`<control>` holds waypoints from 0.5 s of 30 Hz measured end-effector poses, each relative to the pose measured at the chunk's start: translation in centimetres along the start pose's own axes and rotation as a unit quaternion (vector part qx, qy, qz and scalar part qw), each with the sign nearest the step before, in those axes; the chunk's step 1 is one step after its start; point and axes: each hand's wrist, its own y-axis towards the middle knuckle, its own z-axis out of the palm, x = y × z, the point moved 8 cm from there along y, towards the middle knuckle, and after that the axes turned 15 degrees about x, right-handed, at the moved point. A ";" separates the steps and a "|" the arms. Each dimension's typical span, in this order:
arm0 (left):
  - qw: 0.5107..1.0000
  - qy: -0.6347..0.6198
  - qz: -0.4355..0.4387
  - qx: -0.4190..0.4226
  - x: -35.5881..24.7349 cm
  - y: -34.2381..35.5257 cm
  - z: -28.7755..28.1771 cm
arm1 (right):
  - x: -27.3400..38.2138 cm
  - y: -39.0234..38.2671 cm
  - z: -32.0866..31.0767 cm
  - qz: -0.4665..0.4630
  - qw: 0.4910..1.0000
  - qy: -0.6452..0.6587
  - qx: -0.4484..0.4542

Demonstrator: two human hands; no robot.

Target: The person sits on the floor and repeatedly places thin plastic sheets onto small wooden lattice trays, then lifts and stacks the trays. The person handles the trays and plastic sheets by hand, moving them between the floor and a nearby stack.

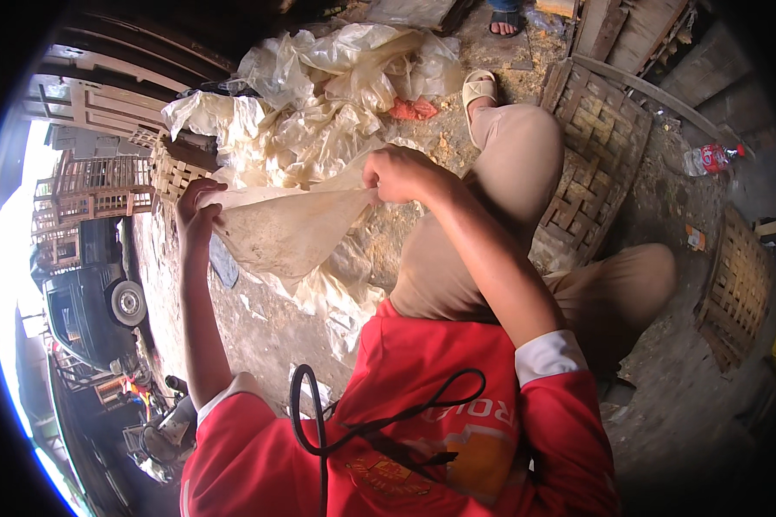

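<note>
Head view: left hand (198, 211) and right hand (403, 177) each have a closed grip on a grimy plastic-looking sheet (293, 228), stretched between them, near the crumpled pile (336, 77) on the floor (267, 345). Spreading well likely means pinching near edges, even tension, gentle pull; thin film could tear.

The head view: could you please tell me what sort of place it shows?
Probably an informal work yard or shed, partly open to daylight. A heap of crumpled plastic sheeting lies ahead, a woven panel is to the right, and a dark vehicle stands at the left.
</note>
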 end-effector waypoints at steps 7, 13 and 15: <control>0.957 -0.268 0.073 -0.079 -1.1 2.1 -4.4 | -0.2 -1.3 -4.4 -0.104 0.955 0.113 -0.252; 0.935 -0.292 0.185 -0.079 -16.5 8.2 -5.3 | -3.2 -3.9 -13.6 -0.190 0.844 0.318 -0.388; 0.930 -0.274 0.240 0.040 -24.4 10.0 -5.8 | 0.2 -8.0 -18.3 -0.262 0.744 0.472 -0.394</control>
